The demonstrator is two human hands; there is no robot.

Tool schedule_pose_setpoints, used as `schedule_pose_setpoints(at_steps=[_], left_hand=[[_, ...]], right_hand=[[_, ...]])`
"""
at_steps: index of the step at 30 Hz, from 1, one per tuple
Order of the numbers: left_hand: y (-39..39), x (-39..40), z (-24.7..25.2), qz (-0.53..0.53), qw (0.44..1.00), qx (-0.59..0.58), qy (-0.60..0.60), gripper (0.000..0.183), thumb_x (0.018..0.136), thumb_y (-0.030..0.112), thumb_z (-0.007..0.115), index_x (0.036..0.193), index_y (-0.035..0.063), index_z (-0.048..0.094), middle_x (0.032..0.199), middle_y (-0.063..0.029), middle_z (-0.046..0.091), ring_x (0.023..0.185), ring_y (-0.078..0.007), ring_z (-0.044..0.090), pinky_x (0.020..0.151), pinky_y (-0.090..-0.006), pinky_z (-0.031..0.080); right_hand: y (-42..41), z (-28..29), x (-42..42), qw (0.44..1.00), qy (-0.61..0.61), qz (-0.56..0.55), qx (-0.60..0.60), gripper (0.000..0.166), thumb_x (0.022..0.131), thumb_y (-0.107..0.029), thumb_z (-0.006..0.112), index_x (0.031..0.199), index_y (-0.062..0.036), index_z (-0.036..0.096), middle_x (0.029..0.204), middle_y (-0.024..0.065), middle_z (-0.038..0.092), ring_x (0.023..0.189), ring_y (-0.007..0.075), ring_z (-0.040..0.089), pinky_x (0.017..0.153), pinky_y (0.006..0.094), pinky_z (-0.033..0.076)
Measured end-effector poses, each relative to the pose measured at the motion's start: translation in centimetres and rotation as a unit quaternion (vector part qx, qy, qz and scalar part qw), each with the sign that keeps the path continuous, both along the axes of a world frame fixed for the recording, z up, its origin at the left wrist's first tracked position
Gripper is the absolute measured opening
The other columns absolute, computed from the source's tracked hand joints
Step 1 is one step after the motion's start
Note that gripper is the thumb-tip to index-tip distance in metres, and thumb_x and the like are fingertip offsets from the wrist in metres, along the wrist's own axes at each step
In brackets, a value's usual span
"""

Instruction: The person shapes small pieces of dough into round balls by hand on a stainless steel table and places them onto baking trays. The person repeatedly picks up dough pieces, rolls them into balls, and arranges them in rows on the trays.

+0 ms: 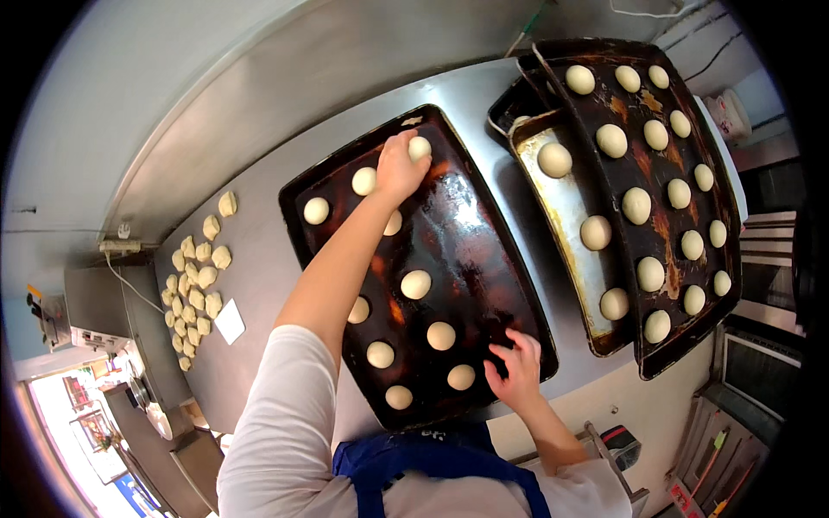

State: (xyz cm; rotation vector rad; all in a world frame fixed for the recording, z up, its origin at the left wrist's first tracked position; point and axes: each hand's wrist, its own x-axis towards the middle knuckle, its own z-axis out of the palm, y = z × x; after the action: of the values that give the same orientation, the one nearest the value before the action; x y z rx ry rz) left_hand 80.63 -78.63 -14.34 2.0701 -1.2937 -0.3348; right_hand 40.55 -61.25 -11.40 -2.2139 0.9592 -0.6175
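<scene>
A dark baking tray (479,259) with worn, shiny patches lies before me on the metal table. Its smooth dough balls stand apart from one another, mostly on the left half. At the tray's far end my left hand (399,169) has its fingers and thumb around a dough ball (420,148). Just left of that hand rests another dough ball (364,180), partly covered by it. My right hand (518,368) hovers over the tray's near right corner, fingers spread and holding nothing. The nearest piece to it is a dough ball (461,377). My left forearm hides part of the tray.
Rough dough pieces (196,298) lie grouped on the metal table (269,259) at left, beside a white dough scraper (230,322). To the right, a dark tray (673,155) of dough balls overlaps a lighter tray (563,194). A metal wall (311,84) borders the table's back.
</scene>
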Motion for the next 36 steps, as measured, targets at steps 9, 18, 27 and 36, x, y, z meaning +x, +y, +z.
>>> schedule_pose_setpoints(at_steps=[9,18,27,36], left_hand=[[3.0,-0.8,-0.3,-0.001,0.993,0.055,-0.104,0.067,0.084,0.028,0.081,0.143,0.0098,0.054,0.151,-0.0198,0.044,0.138,-0.0407,0.042,0.114,-0.0467,0.04],[38.6,-0.9,3.0,-0.018,0.987,0.034,-0.155,0.046,0.081,0.01,0.074,0.125,0.0081,0.062,0.123,-0.0148,0.063,0.116,-0.0361,0.06,0.098,-0.0454,0.051],[72.4,-7.8,-1.7,0.208,0.963,0.164,-0.053,0.046,0.078,0.014,0.076,0.123,0.0113,0.065,0.128,-0.0126,0.06,0.117,-0.0364,0.057,0.098,-0.0466,0.051],[73.7,2.6,-2.1,0.171,0.951,0.15,0.21,0.019,0.091,0.022,0.071,0.105,0.008,0.07,0.08,-0.0076,0.073,0.074,-0.0242,0.072,0.069,-0.0396,0.058]], right_hand=[[2.3,-0.9,0.9,0.992,-0.107,-0.047,0.052,0.02,0.083,-0.003,0.074,0.103,-0.0055,0.073,0.112,0.0145,0.068,0.095,0.0317,0.067,0.08,0.0385,0.056],[3.0,2.3,9.5,0.98,-0.131,0.146,-0.015,0.008,0.085,-0.007,0.076,0.091,-0.0064,0.072,0.069,0.0084,0.068,0.058,0.0239,0.066,0.054,0.0352,0.053],[17.1,5.2,30.6,0.87,-0.071,0.484,-0.07,0.008,0.091,-0.017,0.069,0.092,-0.0094,0.067,0.076,0.0093,0.07,0.067,0.0307,0.069,0.06,0.0437,0.055],[28.5,-5.7,56.4,0.782,0.096,0.47,-0.398,0.023,0.089,-0.013,0.063,0.112,-0.0084,0.065,0.132,0.0244,0.062,0.107,0.0339,0.067,0.077,0.0448,0.058]])
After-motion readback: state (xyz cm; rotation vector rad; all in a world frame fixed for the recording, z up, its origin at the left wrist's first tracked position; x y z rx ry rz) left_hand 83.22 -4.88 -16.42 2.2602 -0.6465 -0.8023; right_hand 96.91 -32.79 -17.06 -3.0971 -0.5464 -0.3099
